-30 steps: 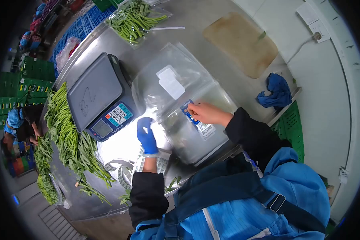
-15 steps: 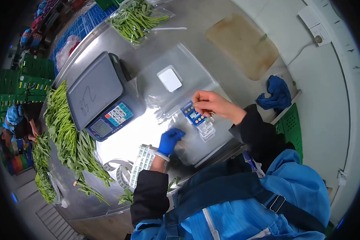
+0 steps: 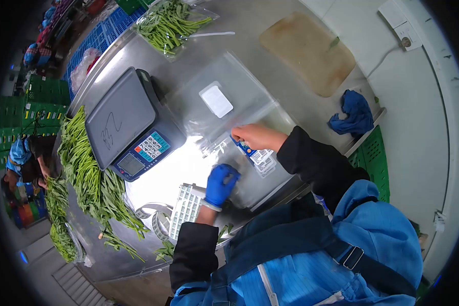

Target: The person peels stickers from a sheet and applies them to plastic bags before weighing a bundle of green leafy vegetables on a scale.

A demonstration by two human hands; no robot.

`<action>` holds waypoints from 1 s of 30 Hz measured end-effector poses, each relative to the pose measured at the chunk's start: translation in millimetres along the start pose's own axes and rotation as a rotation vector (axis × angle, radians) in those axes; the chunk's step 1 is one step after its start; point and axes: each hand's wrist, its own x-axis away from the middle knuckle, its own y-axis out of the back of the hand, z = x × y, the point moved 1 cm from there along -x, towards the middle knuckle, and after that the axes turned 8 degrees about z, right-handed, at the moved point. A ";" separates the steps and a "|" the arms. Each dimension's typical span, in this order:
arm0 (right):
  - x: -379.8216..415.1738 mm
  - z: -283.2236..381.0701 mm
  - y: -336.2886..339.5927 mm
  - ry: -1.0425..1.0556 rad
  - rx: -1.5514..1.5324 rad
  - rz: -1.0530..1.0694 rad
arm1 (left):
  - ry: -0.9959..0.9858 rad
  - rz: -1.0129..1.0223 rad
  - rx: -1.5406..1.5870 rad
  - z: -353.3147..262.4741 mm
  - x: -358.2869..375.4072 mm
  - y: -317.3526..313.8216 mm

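Observation:
Clear plastic bags (image 3: 239, 84) lie flat in a stack on the steel table. A blue printed label (image 3: 244, 148) and white barcode labels (image 3: 262, 162) show on them. Over the blue label's upper end is my bare right hand (image 3: 257, 137), its fingers pinched together; whatever they hold is hidden. My left hand (image 3: 222, 184), in a blue glove, is curled closed above the bags' near left edge, and I cannot make out anything in it. Beside that wrist lies a sheet of small printed stickers (image 3: 184, 209) with a curled strip (image 3: 160, 224).
A grey scale (image 3: 132, 122) stands left of the bags, with loose leafy greens (image 3: 86, 158) beyond it. Bagged greens (image 3: 171, 25) lie at the back. To the right are a brown-stained board (image 3: 311, 53) and a blue cloth (image 3: 353, 112). A co-worker (image 3: 28, 158) is at far left.
My right hand has moved left and slightly down, now covering the blue label's upper end. My left hand has shifted slightly right and its fingers have curled in.

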 end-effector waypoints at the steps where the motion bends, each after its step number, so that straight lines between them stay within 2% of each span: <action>1: -1.6 -2.7 -3.9 0.002 0.061 -0.024 | -0.078 0.003 -0.110 0.6 1.5 -13.7; 3: -0.6 -8.3 -9.8 0.002 0.196 -0.120 | -0.082 0.105 -0.387 1.2 7.3 -27.4; 5: 2.1 -11.5 -13.8 0.003 0.342 -0.269 | -0.060 0.140 -0.341 14.8 7.4 -32.1; 9: 21.6 28.4 23.3 -0.198 0.125 -0.382 | 0.057 0.120 -0.059 49.3 3.6 -31.2; 10: 26.8 43.7 31.0 -0.242 0.027 -0.428 | 0.208 0.119 0.084 51.3 2.6 -28.6; 11: 32.4 57.5 38.4 -0.288 -0.072 -0.473 | 0.240 0.036 0.314 54.9 0.2 -20.5; 12: 39.1 72.6 48.3 -0.160 0.108 -0.619 | 0.270 -0.047 0.544 60.8 -3.8 -7.9; 14: 53.9 97.1 58.4 0.097 0.466 -0.895 | 0.462 -0.278 0.600 69.7 -14.0 42.6; 15: 57.6 102.4 56.0 0.132 0.421 -0.899 | 0.320 -0.405 0.563 76.3 -15.0 68.0; 16: 59.4 107.4 54.0 0.171 0.378 -0.906 | 0.313 -0.620 0.532 58.5 -14.4 88.2; 17: 60.0 111.7 51.4 0.212 0.337 -0.915 | 0.332 -0.724 0.524 54.6 -12.7 110.0; 19: 53.8 108.1 29.9 0.178 0.237 -0.720 | 0.309 -0.656 0.269 94.5 13.9 139.1; 21: 44.8 101.5 -1.8 0.145 0.164 -0.521 | 0.635 -0.421 -0.486 83.1 39.7 144.7; 23: 38.6 99.4 -36.5 0.049 0.027 -0.320 | 0.915 -0.133 -0.637 71.0 60.0 137.2; 24: 35.1 98.6 -53.8 0.003 -0.039 -0.218 | 0.838 -0.093 -0.519 86.0 78.4 132.0; 25: 31.2 97.0 -70.8 0.007 -0.086 -0.190 | 0.614 -0.151 -0.196 99.0 95.0 121.8; 27: 22.7 95.3 -100.8 0.011 -0.175 -0.137 | 0.539 -0.234 0.318 87.6 97.9 107.2; 30: 7.6 101.4 -125.7 -0.045 -0.232 -0.148 | 0.453 -0.337 0.461 22.9 86.0 96.2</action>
